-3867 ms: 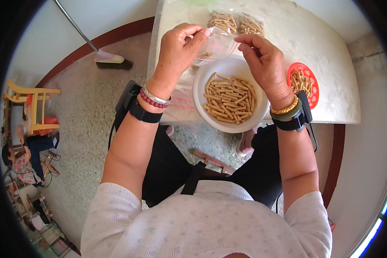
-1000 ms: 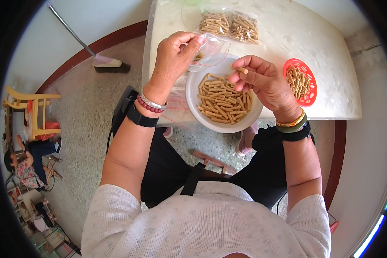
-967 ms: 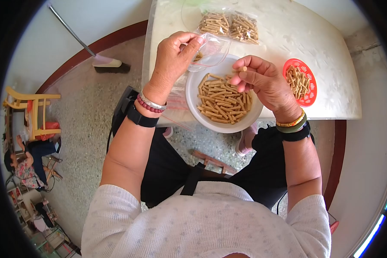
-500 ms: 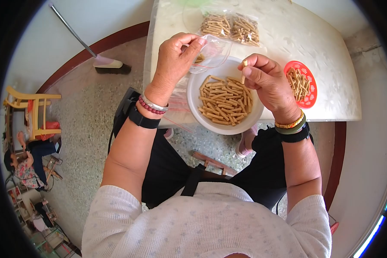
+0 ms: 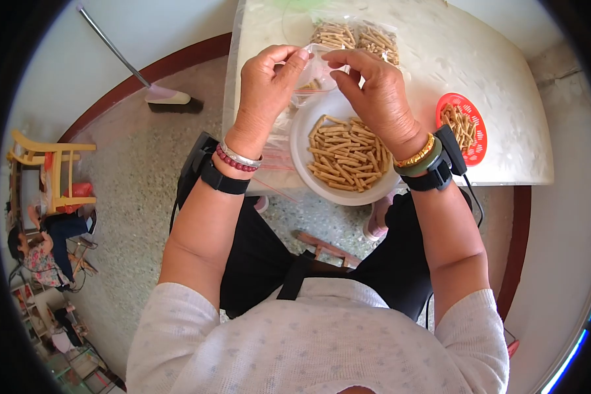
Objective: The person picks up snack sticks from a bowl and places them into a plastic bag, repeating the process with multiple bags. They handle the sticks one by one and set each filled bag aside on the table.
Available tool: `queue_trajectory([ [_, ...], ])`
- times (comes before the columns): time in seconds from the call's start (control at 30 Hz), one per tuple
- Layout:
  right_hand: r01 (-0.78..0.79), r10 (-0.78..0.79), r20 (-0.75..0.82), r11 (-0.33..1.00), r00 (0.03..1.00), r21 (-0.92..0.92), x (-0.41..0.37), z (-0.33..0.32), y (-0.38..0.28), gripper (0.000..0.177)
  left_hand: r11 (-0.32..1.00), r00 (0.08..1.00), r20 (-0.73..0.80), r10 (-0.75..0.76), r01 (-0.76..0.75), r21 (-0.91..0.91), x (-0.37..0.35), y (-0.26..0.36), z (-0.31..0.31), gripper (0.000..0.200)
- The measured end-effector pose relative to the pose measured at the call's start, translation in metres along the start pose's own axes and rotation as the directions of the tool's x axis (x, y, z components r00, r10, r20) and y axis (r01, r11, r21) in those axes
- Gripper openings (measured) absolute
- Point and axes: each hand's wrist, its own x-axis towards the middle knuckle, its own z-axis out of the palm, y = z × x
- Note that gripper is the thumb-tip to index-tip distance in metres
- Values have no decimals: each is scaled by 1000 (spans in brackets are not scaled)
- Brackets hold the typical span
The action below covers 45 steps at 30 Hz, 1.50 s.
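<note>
My left hand [image 5: 269, 79] is closed, pinching the rim of a clear plastic bag [image 5: 318, 71] between thumb and fingers. A few tan sticks [image 5: 310, 85] lie low in the bag. My right hand [image 5: 376, 92] is at the bag's mouth, its thumb and forefinger apart and nothing visible between them. Below both hands stands a white bowl [image 5: 298, 161], holding many short tan stick-shaped snacks [image 5: 348, 154]. My right hand partly covers the bowl's upper right side.
Two filled bags of sticks [image 5: 377, 43] lie at the table's back. A red basket [image 5: 481, 138] with more sticks sits on the right of the table [image 5: 505, 85]. Left on the floor are a broom [image 5: 171, 98], a wooden chair [image 5: 62, 171] and a seated person [image 5: 43, 259].
My right hand has moved up and left from above the bowl to the bag's mouth. The stick it was pinching no longer shows in its fingers. My left hand still grips the bag.
</note>
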Motion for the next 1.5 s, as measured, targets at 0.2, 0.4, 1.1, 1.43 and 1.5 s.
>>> queue_trajectory([
  [0.2, -22, 49, -178, 988, 983, 153, -3, -5, 10, 15, 997, 999, 38, -36, 33, 67, 0, 14, -8, 25],
  [0.4, -175, 179, 228, 984, 957, -37, -27, -25, 16, 12, 999, 998, 58, -40, 38, 30, -1, 10, -8, 25],
  [1.1, 190, 98, 679, 922, 727, -337, -75, 27, -11, 20, 730, 902, 362, -236, 410, -546, 3, 6, -15, 30],
  [1.43, 52, 306, 656, 883, 690, -466, -67, 20, -14, 11, 957, 995, -6, -104, 98, -273, 24, 12, -27, 21],
  [1.5, 5, 341, 615, 872, 711, -490, -66, 13, -7, 10, 992, 982, 148, -117, 109, 59, 15, 8, -21, 21],
])
